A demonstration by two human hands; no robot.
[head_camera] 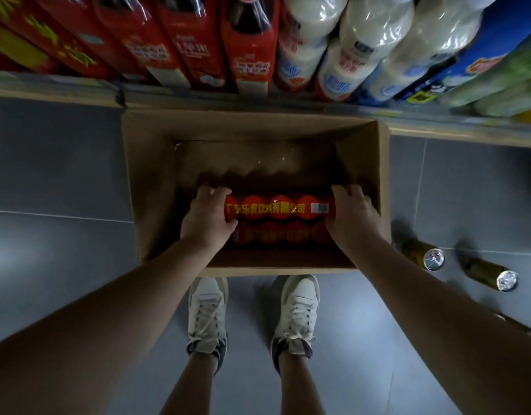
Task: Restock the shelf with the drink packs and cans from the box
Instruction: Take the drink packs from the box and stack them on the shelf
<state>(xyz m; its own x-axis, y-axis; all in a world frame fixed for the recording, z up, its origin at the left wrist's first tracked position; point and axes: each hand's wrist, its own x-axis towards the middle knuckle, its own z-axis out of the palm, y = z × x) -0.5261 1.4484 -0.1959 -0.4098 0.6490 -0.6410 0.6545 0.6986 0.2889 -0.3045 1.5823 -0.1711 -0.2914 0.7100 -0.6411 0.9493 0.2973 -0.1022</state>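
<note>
My left hand (206, 218) curls round the nine o'clock end of the red drink pack (277, 208) and my right hand (352, 217) grips its three o'clock end, so the pack lies crosswise between my fingers inside the cardboard box (144, 175), above a second pack (276, 236).

Dim, motion-blurred, wide-angle edge distortion

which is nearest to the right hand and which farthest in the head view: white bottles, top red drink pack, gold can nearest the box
1. Top red drink pack, in the box, gripped by the right hand.
2. Gold can, on the floor right of the box.
3. White bottles, up on the shelf ahead.
</note>
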